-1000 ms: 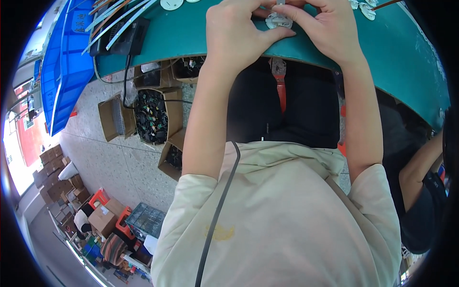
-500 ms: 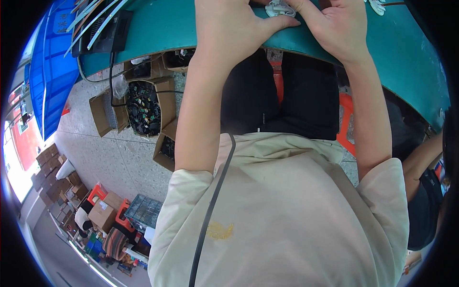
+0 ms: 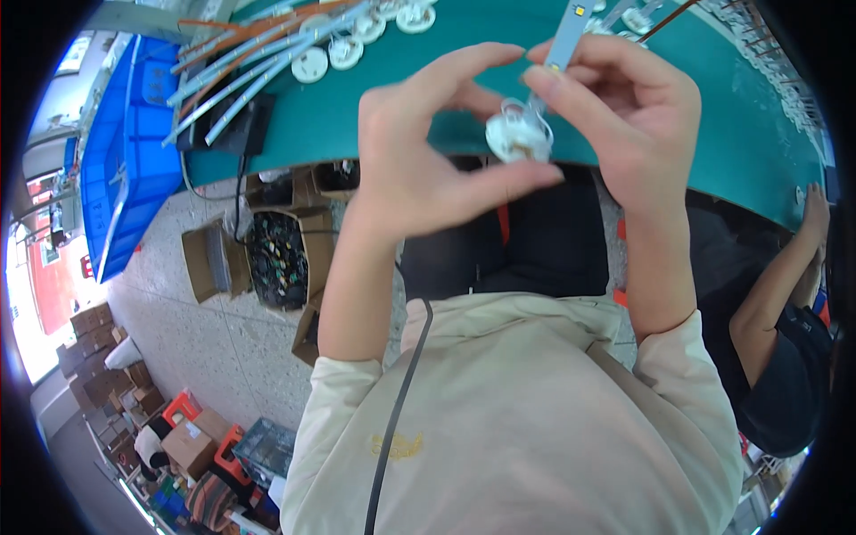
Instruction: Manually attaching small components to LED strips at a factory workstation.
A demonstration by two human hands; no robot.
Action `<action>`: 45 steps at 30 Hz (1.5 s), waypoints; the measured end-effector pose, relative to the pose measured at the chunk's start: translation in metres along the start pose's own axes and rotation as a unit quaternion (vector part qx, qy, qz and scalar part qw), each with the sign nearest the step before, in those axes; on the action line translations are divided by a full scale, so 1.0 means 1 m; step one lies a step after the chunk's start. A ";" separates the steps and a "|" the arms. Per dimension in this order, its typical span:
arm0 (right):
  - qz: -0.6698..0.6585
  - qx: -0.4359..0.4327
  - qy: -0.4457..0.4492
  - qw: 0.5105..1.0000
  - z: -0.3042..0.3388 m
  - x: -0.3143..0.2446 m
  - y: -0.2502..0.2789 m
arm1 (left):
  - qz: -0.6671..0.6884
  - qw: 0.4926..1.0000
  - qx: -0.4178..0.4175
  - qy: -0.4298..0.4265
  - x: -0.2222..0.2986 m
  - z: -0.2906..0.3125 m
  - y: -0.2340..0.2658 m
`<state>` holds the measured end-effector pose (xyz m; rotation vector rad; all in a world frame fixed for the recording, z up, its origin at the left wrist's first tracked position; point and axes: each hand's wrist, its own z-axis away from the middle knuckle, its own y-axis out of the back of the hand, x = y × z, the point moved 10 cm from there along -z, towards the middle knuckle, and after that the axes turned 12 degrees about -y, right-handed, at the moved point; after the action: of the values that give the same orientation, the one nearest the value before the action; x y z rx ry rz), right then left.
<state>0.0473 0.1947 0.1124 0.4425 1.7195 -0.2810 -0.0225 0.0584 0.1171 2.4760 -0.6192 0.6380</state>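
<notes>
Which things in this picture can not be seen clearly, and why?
- Head view: the back of the small white round part is covered by the left hand.
- The grey strip in the right hand is cut by the top edge.
- The cardboard box contents are too small to tell.

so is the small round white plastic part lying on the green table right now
No, the small round white plastic part is held up between the left hand and right hand, in front of the green table's edge.

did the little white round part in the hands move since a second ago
Yes. The white round part has come back from over the green table to its near edge, toward the person.
</notes>
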 end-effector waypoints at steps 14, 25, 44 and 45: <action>-0.104 0.049 -0.027 0.993 0.030 -0.071 0.054 | 0.068 0.995 0.047 -0.059 0.070 -0.052 -0.038; -0.095 0.111 0.005 0.989 0.024 -0.070 0.110 | 0.103 0.989 0.027 0.102 -0.002 -0.023 -0.042; 0.022 0.108 0.013 0.994 0.029 -0.099 0.101 | 0.434 0.865 0.054 0.245 0.058 -0.062 -0.108; 0.032 0.109 0.035 0.993 0.030 -0.105 0.102 | 0.434 0.870 0.058 0.227 0.059 -0.067 -0.106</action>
<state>0.1344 0.2590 0.2154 0.6735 1.7455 -0.4142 0.0598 0.1598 0.1627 1.9167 -1.5288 1.5619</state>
